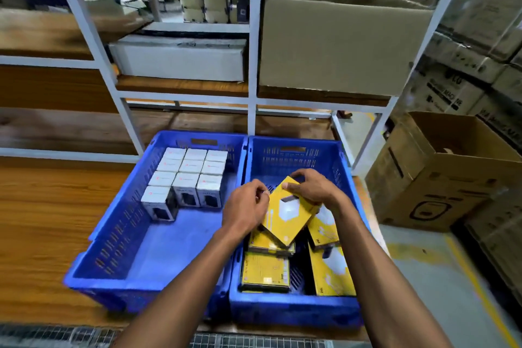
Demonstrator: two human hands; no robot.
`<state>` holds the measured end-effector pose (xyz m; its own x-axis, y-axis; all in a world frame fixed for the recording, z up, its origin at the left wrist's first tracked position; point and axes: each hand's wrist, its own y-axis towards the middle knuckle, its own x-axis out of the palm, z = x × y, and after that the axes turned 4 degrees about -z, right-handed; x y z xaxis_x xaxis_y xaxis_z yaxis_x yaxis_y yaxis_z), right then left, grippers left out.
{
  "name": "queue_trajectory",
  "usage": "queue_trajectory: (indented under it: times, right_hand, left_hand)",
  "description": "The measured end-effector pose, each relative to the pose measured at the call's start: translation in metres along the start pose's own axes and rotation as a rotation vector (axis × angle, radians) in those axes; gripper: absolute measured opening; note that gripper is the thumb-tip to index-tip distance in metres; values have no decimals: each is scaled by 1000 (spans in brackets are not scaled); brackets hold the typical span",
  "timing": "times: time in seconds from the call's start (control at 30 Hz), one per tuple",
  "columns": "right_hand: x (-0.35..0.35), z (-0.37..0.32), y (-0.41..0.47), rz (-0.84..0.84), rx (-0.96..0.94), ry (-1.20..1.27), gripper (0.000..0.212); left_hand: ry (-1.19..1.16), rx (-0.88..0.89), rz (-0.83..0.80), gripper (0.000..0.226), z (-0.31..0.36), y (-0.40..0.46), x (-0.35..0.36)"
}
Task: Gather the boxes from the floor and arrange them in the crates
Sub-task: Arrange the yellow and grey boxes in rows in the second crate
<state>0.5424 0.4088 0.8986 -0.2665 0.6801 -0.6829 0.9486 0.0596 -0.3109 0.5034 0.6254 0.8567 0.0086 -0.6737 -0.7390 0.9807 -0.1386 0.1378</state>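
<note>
One yellow box [285, 210] is pinched at its edges by the left hand [246, 207] and right hand [312, 188], tilted above other yellow boxes [265, 271] in the right blue crate [293, 305]; white boxes [186, 178] are ranked in the left blue crate [113, 237].

Even, fairly bright indoor light, shadows soft. Motion blur throughout, strongest at frame edges; shelf rack [254, 45] uprights bow from wide-angle distortion. Carton [440, 178] print at right smeared, unreadable.
</note>
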Motion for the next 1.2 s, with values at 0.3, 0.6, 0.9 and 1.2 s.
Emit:
queue_trajectory:
  times: [0.3, 0.6, 0.9, 1.2]
  right_hand:
    - [-25, 11, 2, -84, -6, 958, 26]
    - [-13, 41, 22, -134, -36, 1389, 32]
    - [-32, 50, 34, -52, -159, 684, 74]
    - [-55, 17, 47, 42, -498, 513, 49]
  left_hand:
    - [-473, -175, 101, 37, 12, -5, 1]
    - [-680, -215, 63, 76, 14, 10, 15]
    - [-850, -213, 193, 68, 36, 44, 11]
    - [-516, -35, 143, 50, 61, 82, 11]
